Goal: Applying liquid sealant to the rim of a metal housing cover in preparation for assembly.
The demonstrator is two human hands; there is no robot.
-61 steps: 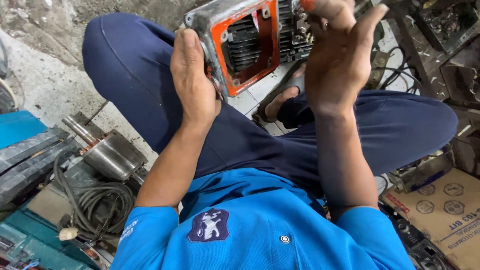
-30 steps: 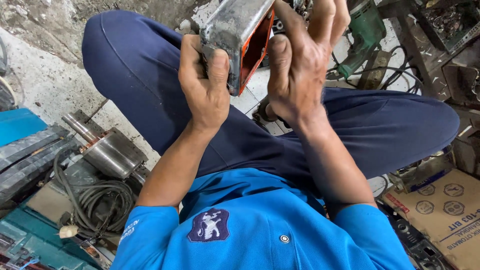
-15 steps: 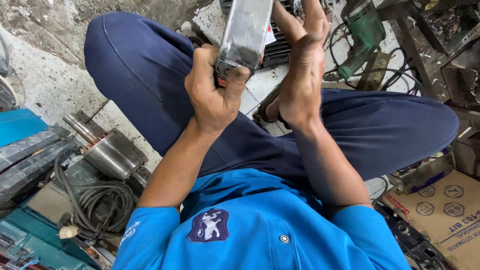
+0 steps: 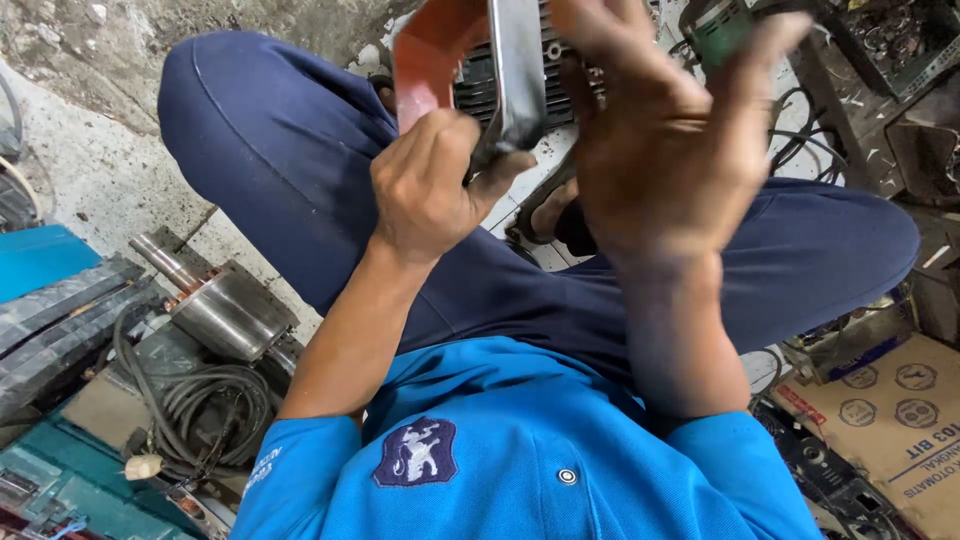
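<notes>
The person sits cross-legged on the floor, and both forearms rise from the lap toward the top of the frame.

The left hand (image 4: pixel 430 185) is raised with the wrist bent back and the knuckles turned toward the camera. Its fingers are clenched around the lower edge of a grey metal housing with an orange face (image 4: pixel 505 70), the thumb (image 4: pixel 500 172) pressed along the grey edge. The housing stands on edge, nearly upright, above the knees at the top centre of the view, and its upper part runs out of the frame. A finned black section shows just behind it.

The right hand (image 4: pixel 670 130) is lifted on the right side of the housing, palm turned toward it, back of the hand facing the camera. Its fingers are spread and released, blurred by motion; whether the palm touches the housing cannot be told.

On the floor at the left lie a steel cylinder with a shaft (image 4: pixel 215 305) and, just beside it, a coil of dark cable (image 4: pixel 200 410). A cardboard box (image 4: pixel 890 420) sits at the lower right, and a green power tool (image 4: pixel 720 30) lies at the top right, beyond the right hand.
</notes>
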